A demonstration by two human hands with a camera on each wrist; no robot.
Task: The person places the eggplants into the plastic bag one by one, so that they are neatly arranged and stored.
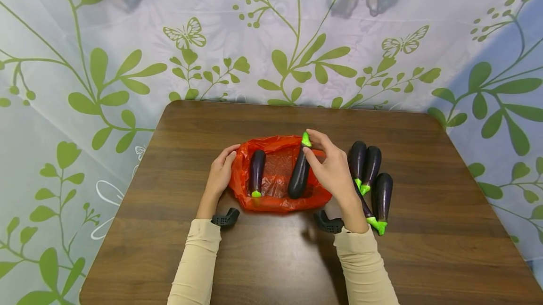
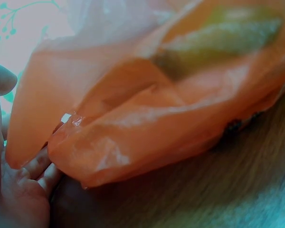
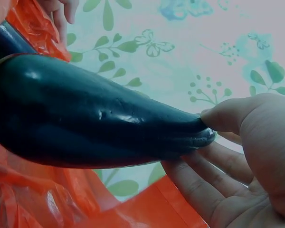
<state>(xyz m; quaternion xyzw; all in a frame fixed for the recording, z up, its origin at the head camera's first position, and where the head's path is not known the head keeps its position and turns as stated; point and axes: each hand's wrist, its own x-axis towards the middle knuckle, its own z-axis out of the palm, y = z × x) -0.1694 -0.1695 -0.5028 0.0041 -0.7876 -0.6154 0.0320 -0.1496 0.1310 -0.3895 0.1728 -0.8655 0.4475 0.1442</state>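
A red plastic bag (image 1: 277, 206) lies on the table with its mouth spread wide. My left hand (image 1: 220, 170) holds the bag's left rim; in the left wrist view its fingers (image 2: 40, 166) are partly hidden behind the plastic. My right hand (image 1: 333, 166) pinches a dark purple eggplant (image 1: 300, 175) by its green stem end, and the thick end hangs over the bag's right half. Another eggplant (image 1: 257, 173) lies inside the bag on the left, stem toward me. The right wrist view shows the held eggplant (image 3: 95, 114) close up, between thumb and fingers.
Several more eggplants (image 1: 383, 196) lie in a group on the wooden table (image 1: 432, 248), right of the bag, one partly hidden by my right forearm. A patterned curtain (image 1: 271, 36) with green leaves hangs behind the table's far edge.
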